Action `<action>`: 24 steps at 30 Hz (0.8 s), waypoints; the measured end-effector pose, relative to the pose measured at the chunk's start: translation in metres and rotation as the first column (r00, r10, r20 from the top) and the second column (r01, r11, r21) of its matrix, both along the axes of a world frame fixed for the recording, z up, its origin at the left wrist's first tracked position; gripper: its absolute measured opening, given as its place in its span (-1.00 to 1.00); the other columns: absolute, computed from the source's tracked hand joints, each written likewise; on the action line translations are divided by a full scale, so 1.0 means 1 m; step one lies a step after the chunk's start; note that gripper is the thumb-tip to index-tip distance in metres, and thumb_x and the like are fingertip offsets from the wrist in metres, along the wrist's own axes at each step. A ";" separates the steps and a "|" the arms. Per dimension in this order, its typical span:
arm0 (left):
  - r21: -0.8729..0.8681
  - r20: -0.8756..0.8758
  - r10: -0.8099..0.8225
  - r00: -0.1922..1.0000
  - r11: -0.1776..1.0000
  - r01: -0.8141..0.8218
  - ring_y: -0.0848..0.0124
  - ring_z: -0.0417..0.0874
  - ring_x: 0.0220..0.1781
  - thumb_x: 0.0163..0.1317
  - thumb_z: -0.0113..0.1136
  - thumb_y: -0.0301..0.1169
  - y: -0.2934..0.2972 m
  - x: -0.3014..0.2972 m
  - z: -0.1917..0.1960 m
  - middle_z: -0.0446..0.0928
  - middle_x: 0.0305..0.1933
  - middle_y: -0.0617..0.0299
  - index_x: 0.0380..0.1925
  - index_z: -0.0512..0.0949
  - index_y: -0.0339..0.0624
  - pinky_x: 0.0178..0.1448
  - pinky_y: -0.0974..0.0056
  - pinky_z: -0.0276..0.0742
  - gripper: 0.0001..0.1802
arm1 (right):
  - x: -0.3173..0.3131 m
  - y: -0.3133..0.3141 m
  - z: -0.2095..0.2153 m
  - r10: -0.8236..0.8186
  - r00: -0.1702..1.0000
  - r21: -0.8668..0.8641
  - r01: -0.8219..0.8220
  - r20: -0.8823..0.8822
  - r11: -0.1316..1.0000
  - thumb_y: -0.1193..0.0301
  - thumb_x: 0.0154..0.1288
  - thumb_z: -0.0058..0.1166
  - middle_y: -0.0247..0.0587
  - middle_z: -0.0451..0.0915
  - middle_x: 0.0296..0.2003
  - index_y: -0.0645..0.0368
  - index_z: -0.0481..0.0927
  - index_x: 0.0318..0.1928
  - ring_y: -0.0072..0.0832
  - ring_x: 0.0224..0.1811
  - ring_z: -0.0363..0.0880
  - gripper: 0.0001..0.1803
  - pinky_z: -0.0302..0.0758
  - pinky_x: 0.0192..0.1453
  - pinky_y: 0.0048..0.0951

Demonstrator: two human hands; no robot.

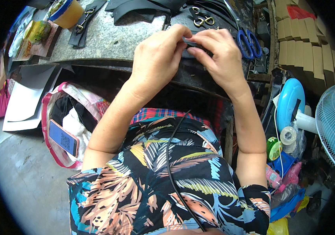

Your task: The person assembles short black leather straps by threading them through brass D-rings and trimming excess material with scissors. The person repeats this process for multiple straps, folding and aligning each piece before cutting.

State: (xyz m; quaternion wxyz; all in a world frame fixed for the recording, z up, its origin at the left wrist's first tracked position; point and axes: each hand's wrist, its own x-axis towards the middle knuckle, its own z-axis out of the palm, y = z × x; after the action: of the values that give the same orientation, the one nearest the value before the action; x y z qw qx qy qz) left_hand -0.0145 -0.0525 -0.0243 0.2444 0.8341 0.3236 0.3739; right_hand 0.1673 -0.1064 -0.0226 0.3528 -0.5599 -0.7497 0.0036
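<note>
Head view: my only feed; I place everything from the blue-handled scissors [249,44] on the desk [108,47].
Dark strip [191,42]: left of the scissors, between both hands; fingers cover most of it, so I can't read its full shape.
Left hand [155,53]: farther left of the scissors, thumb and fingers drawn together in a pinch, seemingly on the strip.
Right hand [222,55]: just left of the scissors, thumb and forefinger slightly parted at the strip, other fingers curled; I cannot tell whether it grips or only steadies.
Brass-coloured clasps [202,17]: left of the scissors' handles and farther from the body, among dark straps.
Slip risk: with only fingertips on so thin a piece, I judge that uneven pressure could twist it loose.
Scissors risk: a rightward swing of the right hand could knock them, since they lie close by and near the desk's right edge.
Sight risk: the fingers hide the contact, so I could miss a misaligned strip.
</note>
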 end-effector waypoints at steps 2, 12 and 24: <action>-0.057 0.032 -0.013 0.999 0.998 0.015 0.08 0.72 -0.24 0.24 0.24 -0.51 0.000 -0.001 -0.001 0.65 -0.35 0.08 -0.13 0.54 -0.08 -0.19 0.09 0.60 -0.80 | 0.000 0.004 -0.004 0.001 1.000 -0.085 -0.003 -0.027 0.996 0.28 0.15 0.36 -0.39 0.68 -0.26 0.04 0.75 -0.26 -0.31 -0.13 0.56 -0.82 0.53 -0.02 -0.32; -0.652 0.231 -0.009 0.973 0.741 0.162 0.62 0.60 -0.38 0.43 0.20 -0.37 -0.004 -0.005 0.009 0.67 -0.27 0.22 -0.09 0.59 -0.27 -0.38 0.51 0.49 -0.81 | 0.004 -0.005 0.000 -0.014 0.990 0.153 0.035 -0.137 0.988 0.42 0.04 0.42 -0.33 0.65 -0.34 0.10 0.73 -0.33 -0.33 -0.26 0.57 -0.84 0.48 -0.14 -0.32; -0.808 0.552 0.071 0.831 0.289 0.512 0.56 0.64 -0.46 0.38 0.26 -0.36 -0.002 -0.003 0.009 0.68 -0.32 0.13 -0.19 0.59 -0.28 -0.46 0.49 0.61 -0.81 | -0.001 -0.015 -0.001 -0.015 0.997 0.258 0.036 -0.082 0.965 0.58 -0.03 0.40 -0.34 0.57 -0.37 0.07 0.69 -0.32 -0.37 -0.35 0.58 -0.77 0.52 -0.31 -0.39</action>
State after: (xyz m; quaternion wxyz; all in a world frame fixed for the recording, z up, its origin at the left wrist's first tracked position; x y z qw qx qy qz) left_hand -0.0178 -0.0546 -0.0149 0.8043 0.4471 0.2805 0.2730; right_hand 0.1658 -0.1210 -0.0231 0.4523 -0.5178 -0.7220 -0.0768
